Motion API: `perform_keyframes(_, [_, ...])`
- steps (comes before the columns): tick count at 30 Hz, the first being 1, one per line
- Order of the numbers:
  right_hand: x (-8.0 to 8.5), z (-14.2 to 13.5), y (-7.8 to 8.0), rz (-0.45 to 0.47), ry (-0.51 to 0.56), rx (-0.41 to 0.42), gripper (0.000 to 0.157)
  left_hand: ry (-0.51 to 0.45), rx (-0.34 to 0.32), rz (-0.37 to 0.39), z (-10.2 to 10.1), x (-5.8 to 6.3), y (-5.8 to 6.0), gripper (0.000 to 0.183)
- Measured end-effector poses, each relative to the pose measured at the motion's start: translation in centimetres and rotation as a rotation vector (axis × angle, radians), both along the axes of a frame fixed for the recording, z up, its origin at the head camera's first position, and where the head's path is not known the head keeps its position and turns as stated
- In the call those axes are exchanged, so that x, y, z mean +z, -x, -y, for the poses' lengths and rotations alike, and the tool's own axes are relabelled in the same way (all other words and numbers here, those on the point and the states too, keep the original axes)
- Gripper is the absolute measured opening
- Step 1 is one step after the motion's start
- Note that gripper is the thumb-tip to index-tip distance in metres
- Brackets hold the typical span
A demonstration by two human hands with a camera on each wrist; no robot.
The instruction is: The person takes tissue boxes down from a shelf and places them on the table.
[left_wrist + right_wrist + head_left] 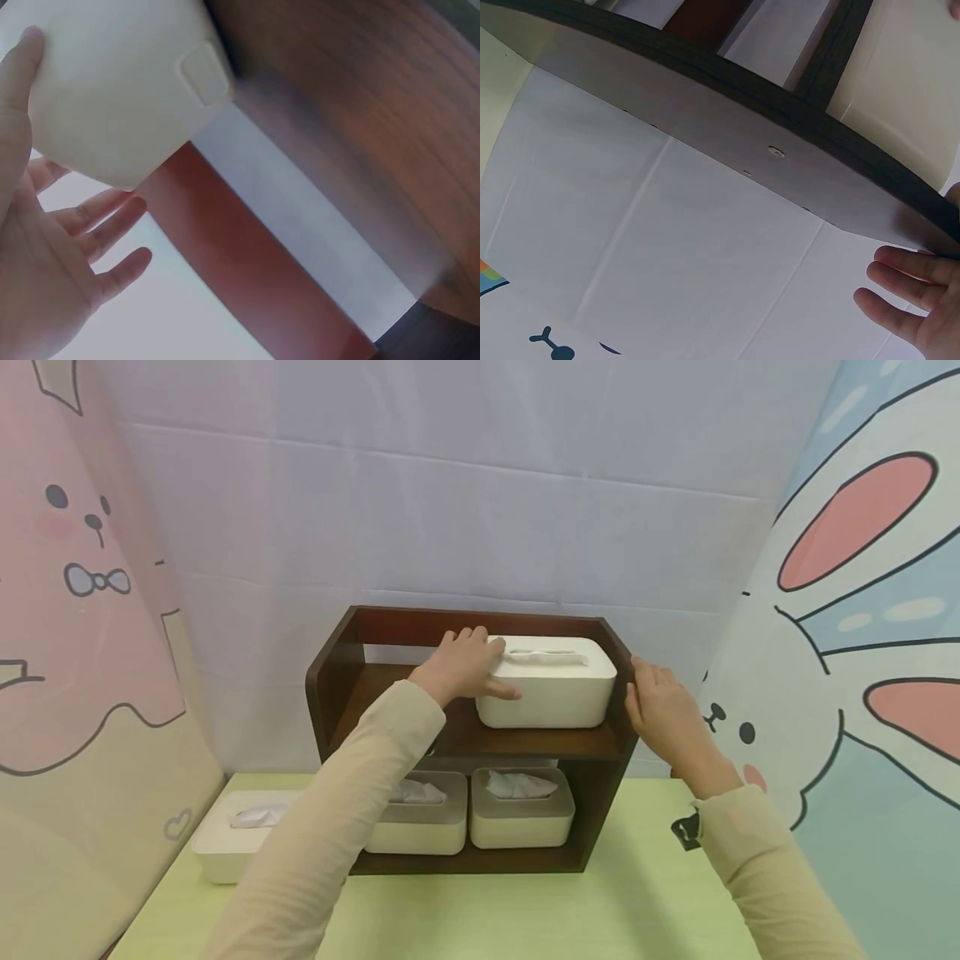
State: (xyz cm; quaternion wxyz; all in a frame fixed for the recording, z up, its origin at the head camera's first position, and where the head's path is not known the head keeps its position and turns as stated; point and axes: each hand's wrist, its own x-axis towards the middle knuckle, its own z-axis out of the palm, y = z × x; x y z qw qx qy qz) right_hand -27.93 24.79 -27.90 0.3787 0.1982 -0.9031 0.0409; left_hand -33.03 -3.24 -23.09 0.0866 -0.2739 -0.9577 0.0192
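Below, green tabletop (480, 914), behind shelf (525, 744), lilac cloth (480, 518)

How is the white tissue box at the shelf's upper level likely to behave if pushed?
The tissue box probably stays stiff, as its walls look straight and undented. It should slide rather than roll, given its broad, boxy shape. Its smooth-looking surface may be somewhat slippery.

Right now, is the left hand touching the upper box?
Touching. The head view shows the left hand at the left end of the upper box, thumb against its front.
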Motion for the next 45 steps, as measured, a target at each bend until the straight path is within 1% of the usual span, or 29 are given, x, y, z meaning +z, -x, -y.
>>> perform_keyframes(4, [0.0,0.0,0.0,0.002,-0.001,0.000,0.040,0.002,0.008,0.041,0.3,0.6,-0.3,0.084])
perform_keyframes(8, [0.0,0.1,0.0,0.006,0.000,-0.003,0.039,0.008,0.011,0.054,0.5,1.1,-0.5,0.083])
perform_keyframes(10, [0.0,0.1,0.0,0.009,0.002,-0.003,0.039,-0.006,0.006,0.066,0.4,1.2,-0.4,0.085])
perform_keyframes(15, [0.0,-0.1,-0.1,0.019,0.003,-0.013,0.039,-0.067,-0.017,0.107,-0.1,0.8,0.0,0.093])
perform_keyframes(20, [-0.2,-0.3,0.0,0.004,0.001,-0.002,0.039,-0.046,-0.011,0.127,-0.7,0.4,0.4,0.099])
perform_keyframes(22, [-0.3,-0.3,0.0,0.002,0.003,0.000,0.039,-0.036,-0.003,0.146,-0.8,0.3,0.4,0.101])
perform_keyframes(27, [-0.4,-0.3,0.2,-0.008,0.003,0.002,0.039,-0.046,0.003,0.193,-0.7,0.2,0.4,0.101])
perform_keyframes(36, [-0.2,-0.4,0.2,-0.009,-0.001,-0.008,0.039,-0.059,-0.011,0.197,-0.8,0.0,0.5,0.102])
perform_keyframes(45, [-0.2,-0.4,0.2,0.002,-0.001,-0.015,0.039,-0.051,-0.026,0.161,-0.7,-0.1,0.7,0.101])
